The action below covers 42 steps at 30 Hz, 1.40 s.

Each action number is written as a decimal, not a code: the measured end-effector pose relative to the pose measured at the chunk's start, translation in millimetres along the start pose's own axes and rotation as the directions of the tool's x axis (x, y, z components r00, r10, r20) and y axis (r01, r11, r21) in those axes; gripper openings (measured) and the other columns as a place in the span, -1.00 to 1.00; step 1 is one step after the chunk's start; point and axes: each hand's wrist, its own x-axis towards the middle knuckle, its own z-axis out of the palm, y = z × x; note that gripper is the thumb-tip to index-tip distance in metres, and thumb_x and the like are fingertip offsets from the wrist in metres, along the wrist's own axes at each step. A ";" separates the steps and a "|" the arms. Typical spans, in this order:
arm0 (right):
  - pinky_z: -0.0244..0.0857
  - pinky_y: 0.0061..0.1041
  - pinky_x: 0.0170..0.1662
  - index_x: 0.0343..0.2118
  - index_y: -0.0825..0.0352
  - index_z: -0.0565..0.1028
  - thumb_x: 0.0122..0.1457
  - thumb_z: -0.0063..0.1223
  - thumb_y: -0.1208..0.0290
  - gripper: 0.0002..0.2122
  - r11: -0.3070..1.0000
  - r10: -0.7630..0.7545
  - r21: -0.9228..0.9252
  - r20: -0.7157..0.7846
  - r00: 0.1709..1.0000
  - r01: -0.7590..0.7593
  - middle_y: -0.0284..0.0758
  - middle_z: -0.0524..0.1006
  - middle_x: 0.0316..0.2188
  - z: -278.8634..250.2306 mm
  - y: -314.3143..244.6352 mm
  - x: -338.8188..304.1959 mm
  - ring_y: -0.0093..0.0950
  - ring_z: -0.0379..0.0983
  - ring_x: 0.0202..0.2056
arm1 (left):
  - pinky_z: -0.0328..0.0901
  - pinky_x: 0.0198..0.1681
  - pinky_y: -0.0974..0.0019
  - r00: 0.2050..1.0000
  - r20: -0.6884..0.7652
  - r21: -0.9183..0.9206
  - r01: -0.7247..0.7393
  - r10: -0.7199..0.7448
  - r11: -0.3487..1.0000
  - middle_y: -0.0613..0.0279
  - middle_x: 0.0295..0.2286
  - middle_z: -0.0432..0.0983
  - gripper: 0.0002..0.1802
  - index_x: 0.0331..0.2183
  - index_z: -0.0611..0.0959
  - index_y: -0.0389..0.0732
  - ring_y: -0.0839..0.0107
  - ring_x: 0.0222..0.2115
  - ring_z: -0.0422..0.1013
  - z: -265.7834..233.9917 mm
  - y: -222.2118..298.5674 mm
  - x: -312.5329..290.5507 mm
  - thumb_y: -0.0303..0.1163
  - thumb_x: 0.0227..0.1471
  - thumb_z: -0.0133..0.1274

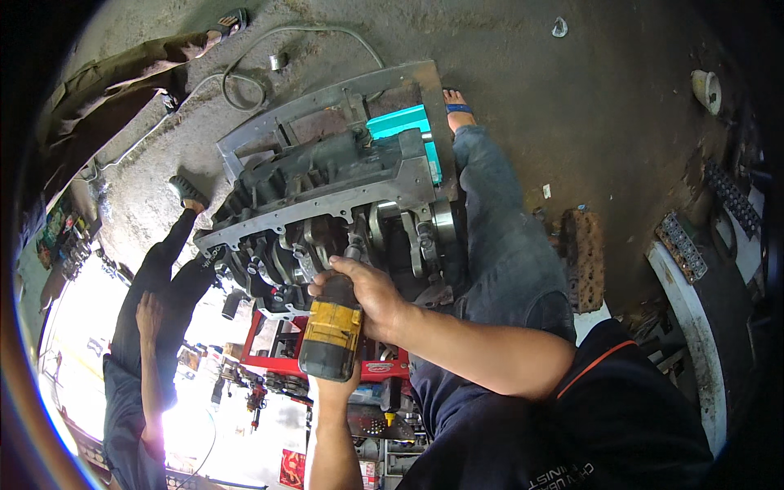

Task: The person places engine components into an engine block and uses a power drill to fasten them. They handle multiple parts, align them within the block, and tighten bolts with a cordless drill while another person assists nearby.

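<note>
The person's right hand wraps around a black-and-yellow cordless power tool, its nose pointing among the exposed crank parts of a dark grey metal engine block. The left hand, mostly hidden, is at the tool's base. A bright turquoise angled strip sits by the far right corner of a grey metal frame. On the stained floor, a small silver cylinder is beyond the frame's far edge.

power tool: yellow-black, nose toward crankshaft | engine block: dark grey, crankshaft side exposed
</note>
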 end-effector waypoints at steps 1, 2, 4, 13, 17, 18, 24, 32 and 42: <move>0.51 -0.31 -0.10 -0.21 0.33 0.51 0.40 -0.02 0.19 -0.73 1.000 0.013 0.018 -0.013 1.000 -0.013 -0.25 0.61 -0.32 0.5 -0.6 1.5 -0.39 0.59 -0.25 | 0.42 -0.07 -0.07 0.997 0.028 0.046 -0.073 0.072 0.996 -0.03 -0.23 0.65 -0.69 -0.20 0.71 -0.22 -0.05 -0.16 0.56 -2.0 0.1 9.2 -0.40 -0.07 0.27; 0.51 -0.30 -0.08 -0.20 0.33 0.51 0.40 -0.02 0.19 -0.73 0.999 0.007 0.042 -0.021 1.000 -0.006 -0.25 0.61 -0.30 -0.1 -1.4 2.5 -0.39 0.59 -0.23 | 0.41 -0.06 -0.04 0.993 0.068 0.071 -0.102 0.097 0.992 -0.03 -0.21 0.65 -0.68 -0.16 0.69 -0.23 -0.02 -0.15 0.55 -7.2 3.2 17.1 -0.41 -0.02 0.24; 0.51 -0.29 -0.04 -0.18 0.34 0.51 0.39 -0.01 0.18 -0.72 0.996 0.022 0.084 0.021 1.000 -0.024 -0.23 0.61 -0.26 -3.3 -2.0 3.8 -0.37 0.59 -0.18 | 0.40 -0.03 0.03 0.975 0.158 0.119 -0.177 0.157 0.977 -0.03 -0.17 0.63 -0.65 -0.06 0.65 -0.25 0.03 -0.11 0.55 -25.8 18.3 27.5 -0.44 0.08 0.19; 0.50 -0.27 0.02 -0.17 0.34 0.52 0.34 0.01 0.09 -0.66 0.983 0.069 0.162 0.125 0.990 -0.089 -0.12 0.63 -0.19 -19.8 -3.4 11.7 -0.30 0.61 -0.16 | 0.38 -0.29 -0.05 0.983 0.156 0.356 0.035 -0.097 0.934 -0.15 -0.43 0.58 -0.67 -0.39 0.60 -0.28 -0.17 -0.36 0.52 -67.3 70.2 80.4 -0.36 -0.25 0.33; 0.51 -0.26 0.02 -0.19 0.37 0.52 0.33 0.03 0.12 -0.66 0.967 0.076 0.235 0.120 0.990 -0.102 -0.11 0.63 -0.19 -18.5 -4.2 13.8 -0.29 0.61 -0.16 | 0.39 -0.37 -0.03 0.984 0.130 0.215 0.094 -0.124 0.972 -0.11 -0.51 0.57 -0.67 -0.40 0.61 -0.29 -0.15 -0.46 0.54 -50.2 61.7 70.9 -0.35 -0.23 0.36; 0.51 -0.26 0.01 -0.19 0.38 0.51 0.32 0.03 0.12 -0.66 0.966 0.064 0.243 0.119 0.991 -0.092 -0.12 0.62 -0.20 -18.5 -5.5 14.2 -0.28 0.61 -0.16 | 0.40 -0.37 -0.03 0.978 0.143 0.191 0.120 -0.149 0.974 -0.11 -0.51 0.57 -0.67 -0.40 0.61 -0.28 -0.15 -0.47 0.54 -46.6 58.6 69.4 -0.35 -0.23 0.37; 0.54 -0.23 -0.02 -0.17 0.30 0.45 0.33 0.09 0.15 -0.72 0.964 0.052 0.257 0.061 0.997 -0.066 -0.22 0.59 -0.23 -16.5 -10.6 14.3 -0.27 0.60 -0.14 | 0.45 -0.29 0.07 0.977 0.143 0.177 0.134 -0.160 0.975 -0.06 -0.37 0.64 -0.61 -0.26 0.62 -0.28 -0.03 -0.36 0.59 -43.1 55.7 70.7 -0.41 -0.20 0.38; 0.56 -0.18 -0.07 -0.13 0.24 0.39 0.42 0.00 0.10 -0.72 0.992 0.003 0.127 0.074 0.997 -0.012 -0.26 0.60 -0.26 -9.3 5.5 -4.8 -0.32 0.62 -0.16 | 0.36 0.16 0.25 0.981 0.072 0.047 0.176 -0.179 0.983 0.04 0.15 0.49 -0.15 0.27 0.33 -0.30 0.23 0.10 0.48 -41.1 51.9 38.1 -0.50 -0.02 0.31; 0.56 -0.13 0.00 -0.03 0.35 0.39 0.42 -0.02 0.21 -0.71 0.995 0.082 -0.034 -0.259 0.962 -0.094 -0.16 0.60 -0.18 -62.0 34.0 -25.1 -0.23 0.62 -0.09 | 0.48 -0.22 0.14 0.995 0.096 0.030 -0.016 0.013 0.999 0.01 -0.31 0.66 -0.65 -0.18 0.68 -0.29 0.10 -0.30 0.62 9.9 7.1 -33.1 -0.47 -0.09 0.27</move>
